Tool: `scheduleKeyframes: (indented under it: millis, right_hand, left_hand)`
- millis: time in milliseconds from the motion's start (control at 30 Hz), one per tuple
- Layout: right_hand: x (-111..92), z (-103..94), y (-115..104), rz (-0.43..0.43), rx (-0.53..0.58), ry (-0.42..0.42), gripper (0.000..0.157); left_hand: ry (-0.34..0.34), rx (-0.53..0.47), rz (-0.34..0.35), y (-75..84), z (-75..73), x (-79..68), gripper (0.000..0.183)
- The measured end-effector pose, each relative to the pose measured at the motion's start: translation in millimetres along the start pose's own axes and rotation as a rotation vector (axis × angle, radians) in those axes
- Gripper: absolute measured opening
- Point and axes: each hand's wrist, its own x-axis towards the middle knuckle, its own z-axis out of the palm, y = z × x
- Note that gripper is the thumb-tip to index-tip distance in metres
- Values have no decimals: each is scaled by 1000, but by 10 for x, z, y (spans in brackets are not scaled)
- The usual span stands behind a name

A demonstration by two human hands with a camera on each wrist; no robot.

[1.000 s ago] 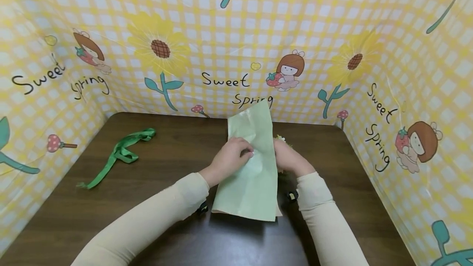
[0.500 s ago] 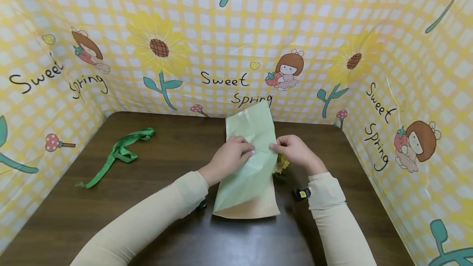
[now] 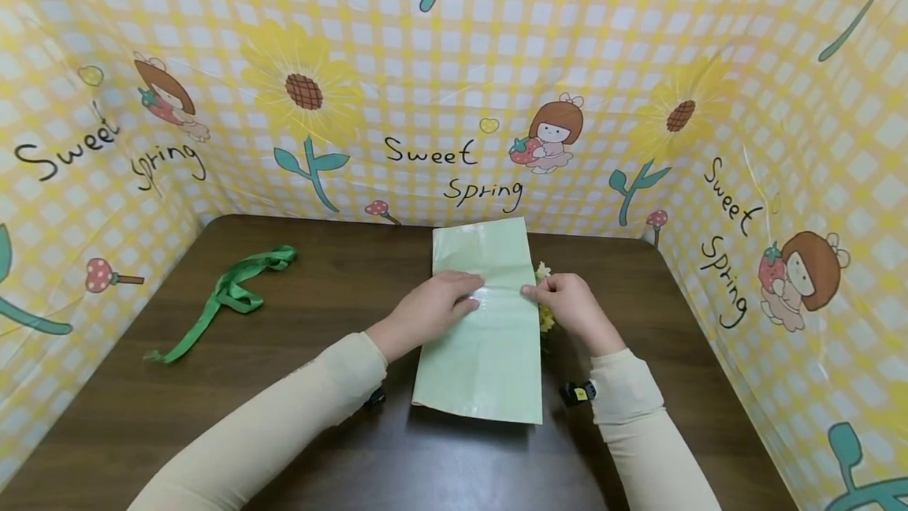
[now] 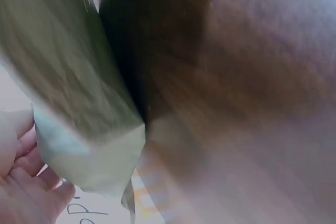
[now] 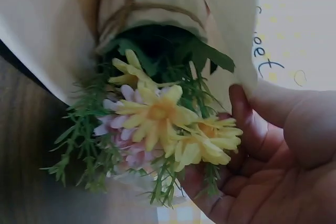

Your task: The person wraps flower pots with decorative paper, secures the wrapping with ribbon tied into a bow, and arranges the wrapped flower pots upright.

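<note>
A folded sheet of pale green wrapping paper (image 3: 489, 369) stands wrapped around a flower bouquet in the middle of the table. My left hand (image 3: 422, 310) rests on the paper's upper face, thumb and fingers lying near its middle. At the paper's right edge, my right hand (image 3: 573, 307) pinches the sheet between thumb and fingers. The right wrist view shows yellow and pink flowers (image 5: 160, 111) with green leaves poking out of the wrap beside that hand. Twine (image 5: 163, 8) is tied around a whitish inner wrap; the stems are hidden.
A green ribbon (image 3: 237, 294) lies loosely curled on the left of the dark wooden table (image 3: 333, 266). Checked yellow cloth walls (image 3: 426, 77) with printed flowers and lettering enclose the back and both sides.
My right hand has come out from behind the paper to its right edge and holds it. The upper layer has swung right and down, lying flatter and covering the pinkish-tan underside. My left hand barely moved.
</note>
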Motion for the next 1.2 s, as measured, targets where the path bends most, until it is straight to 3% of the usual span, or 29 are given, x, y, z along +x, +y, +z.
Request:
scheduleKeyframes:
  millis: [200, 367, 533, 733, 933, 1200]
  right_hand:
    - [-4, 58, 38, 11, -83, 91, 43]
    - [17, 30, 37, -54, -146, 175, 43]
    - [2, -70, 17, -79, -250, 224, 31]
    - [-44, -221, -181, -211, -348, 261, 14]
    - [-68, -226, -534, -334, -347, 158, 9]
    - [4, 18, -757, -458, -452, -40, 13]
  left_hand:
    - [-31, 22, 21, -59, -30, 29, 42]
    - [-32, 49, 13, -59, -50, 69, 40]
    - [-31, 62, 7, -34, -70, 88, 42]
    - [-34, 96, 2, -1, -91, 119, 44]
    - [-12, 121, -21, 29, -81, 131, 42]
    - [51, 147, -45, 81, -40, 130, 37]
